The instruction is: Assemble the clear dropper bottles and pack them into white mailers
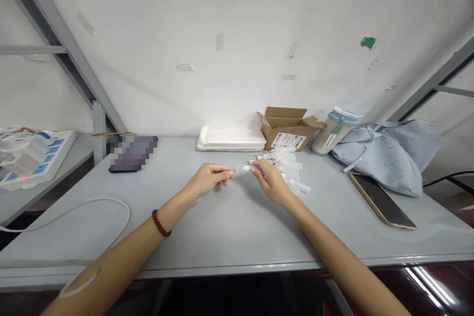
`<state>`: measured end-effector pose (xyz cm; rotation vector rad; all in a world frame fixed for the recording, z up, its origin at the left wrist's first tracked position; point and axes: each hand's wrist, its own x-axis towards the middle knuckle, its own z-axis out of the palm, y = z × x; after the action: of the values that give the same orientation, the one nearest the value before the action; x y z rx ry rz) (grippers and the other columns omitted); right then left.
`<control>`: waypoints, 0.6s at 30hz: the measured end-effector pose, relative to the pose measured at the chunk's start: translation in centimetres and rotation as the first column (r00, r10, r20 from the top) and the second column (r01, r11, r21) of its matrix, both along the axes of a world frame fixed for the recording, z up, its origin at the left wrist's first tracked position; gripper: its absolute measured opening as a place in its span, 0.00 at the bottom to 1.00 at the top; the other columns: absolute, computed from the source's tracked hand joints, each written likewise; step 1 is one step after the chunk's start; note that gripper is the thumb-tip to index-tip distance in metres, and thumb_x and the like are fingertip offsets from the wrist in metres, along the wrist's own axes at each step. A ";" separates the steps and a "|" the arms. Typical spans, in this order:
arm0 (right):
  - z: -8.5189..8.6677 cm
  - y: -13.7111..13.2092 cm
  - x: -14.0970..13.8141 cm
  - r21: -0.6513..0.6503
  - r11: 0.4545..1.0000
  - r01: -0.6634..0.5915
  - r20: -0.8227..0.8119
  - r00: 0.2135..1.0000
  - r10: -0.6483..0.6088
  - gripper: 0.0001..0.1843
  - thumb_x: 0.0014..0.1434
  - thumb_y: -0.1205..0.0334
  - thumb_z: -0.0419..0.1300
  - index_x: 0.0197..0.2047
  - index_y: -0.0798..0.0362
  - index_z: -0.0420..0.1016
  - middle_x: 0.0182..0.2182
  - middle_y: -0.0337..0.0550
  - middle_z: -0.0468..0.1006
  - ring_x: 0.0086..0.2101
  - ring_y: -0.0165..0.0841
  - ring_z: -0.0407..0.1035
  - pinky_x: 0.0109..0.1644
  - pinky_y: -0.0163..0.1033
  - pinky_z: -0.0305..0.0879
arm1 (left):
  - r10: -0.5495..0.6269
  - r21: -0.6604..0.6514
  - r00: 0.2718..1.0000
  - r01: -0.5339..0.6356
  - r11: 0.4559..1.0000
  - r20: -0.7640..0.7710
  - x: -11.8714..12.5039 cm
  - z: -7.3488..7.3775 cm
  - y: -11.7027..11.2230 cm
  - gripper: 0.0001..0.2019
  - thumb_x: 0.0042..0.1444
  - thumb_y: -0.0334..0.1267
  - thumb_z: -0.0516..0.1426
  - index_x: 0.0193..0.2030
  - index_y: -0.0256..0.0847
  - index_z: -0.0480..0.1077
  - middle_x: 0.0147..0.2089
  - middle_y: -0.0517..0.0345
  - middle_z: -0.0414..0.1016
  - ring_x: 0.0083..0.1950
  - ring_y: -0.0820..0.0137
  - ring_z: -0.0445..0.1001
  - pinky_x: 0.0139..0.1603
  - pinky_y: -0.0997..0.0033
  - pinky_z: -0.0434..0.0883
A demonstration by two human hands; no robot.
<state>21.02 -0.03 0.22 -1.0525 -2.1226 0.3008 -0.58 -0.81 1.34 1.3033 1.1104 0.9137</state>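
Counting what's on the table (229, 227): two phones, one dark with its screen blurred at the far left (130, 154), one gold-edged at my right (382, 200). One open cardboard box (287, 130) at the back, one stack of white trays (230, 139) just left of it, one tumbler (335, 131) with a pale blue lid, one blue cloth bag (392, 154). One white cable (79, 210) loops near the front left edge. One power strip (35, 158) sits on the side bench.

Now my hands, both over the middle of the table. My right hand (272, 181) is closed around a bundle of clear little tubes (291, 168); too many and too small to count. My left hand (209, 177) is pinched, thumb and fingertip closed on a small white tip (240, 169) that sticks out of the bundle toward it. The hands are near each other, joined only by that piece. One red bead bracelet (160, 223) on my left wrist.
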 end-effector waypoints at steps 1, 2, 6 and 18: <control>0.0 0.0 0.0 0.000 1.000 0.001 0.000 1.000 -0.001 0.14 0.67 0.56 0.45 0.40 0.53 0.68 0.31 0.45 0.72 0.31 0.34 0.66 0.35 0.38 0.61 | -0.001 0.005 1.000 0.001 1.000 0.001 0.0 0.0 -0.1 0.15 0.45 0.45 0.64 0.35 0.37 0.79 0.33 0.53 0.75 0.29 0.74 0.67 0.28 0.72 0.63; 0.0 0.0 0.0 0.000 1.000 0.004 -0.002 1.000 -0.004 0.14 0.67 0.56 0.45 0.41 0.53 0.68 0.31 0.45 0.72 0.32 0.35 0.66 0.35 0.38 0.61 | 0.000 0.011 1.000 0.000 1.000 0.001 0.1 0.1 -0.1 0.15 0.45 0.45 0.64 0.36 0.37 0.79 0.32 0.53 0.75 0.29 0.74 0.67 0.28 0.72 0.64; 0.2 0.0 0.0 -0.012 1.000 0.028 -0.025 0.999 -0.028 0.14 0.66 0.56 0.46 0.40 0.54 0.68 0.33 0.47 0.73 0.32 0.35 0.67 0.35 0.38 0.61 | 0.046 0.019 0.999 -0.046 0.999 0.004 0.1 0.3 -0.1 0.17 0.46 0.43 0.63 0.41 0.36 0.77 0.30 0.56 0.72 0.29 0.74 0.67 0.28 0.72 0.64; 0.5 -0.2 0.0 -0.026 0.999 0.045 -0.042 0.998 -0.046 0.13 0.66 0.57 0.47 0.40 0.54 0.68 0.32 0.46 0.73 0.32 0.35 0.67 0.35 0.38 0.62 | -0.008 0.171 0.985 0.037 0.985 -0.170 0.4 0.0 -0.5 0.19 0.48 0.41 0.60 0.47 0.36 0.71 0.39 0.54 0.73 0.29 0.74 0.69 0.28 0.73 0.65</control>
<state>20.99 -0.21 0.69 -1.0978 -2.0592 0.3261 -0.19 -1.36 1.39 1.5570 1.1632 0.9123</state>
